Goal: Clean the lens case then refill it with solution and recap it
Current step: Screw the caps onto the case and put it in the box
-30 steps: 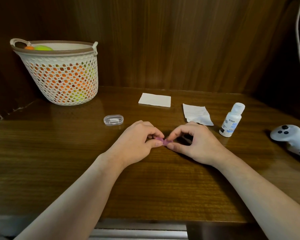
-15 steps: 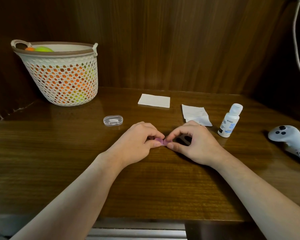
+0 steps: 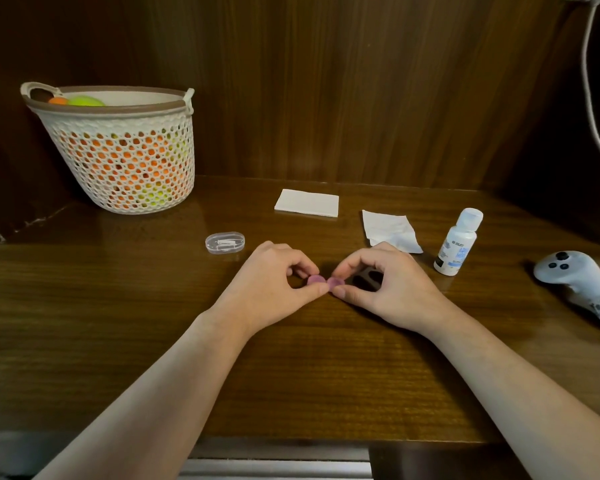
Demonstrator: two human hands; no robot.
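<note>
Dark wood all round, with a glossy wooden desk [image 3: 118,323] under everything. Dead centre sits the little purple lens case [image 3: 325,282], both caps on from what I can see, pinched at its left end by the left hand [image 3: 271,292] and at its right end by the right hand [image 3: 392,289], thumb and curled forefinger closing on each cap. My guess is the caps are about to be unscrewed, so I'd steady one side flat on the desk and twist only the other, otherwise the whole case just spins. Solution bottle [image 3: 458,244] stands capped just right of the right hand, with a crumpled tissue [image 3: 388,230] and a folded one [image 3: 307,202] behind. Can't tell if the caps are loose or tight, or whether anything's inside; fingers cover most of the case and the bottle label is too blurry to read.
</note>
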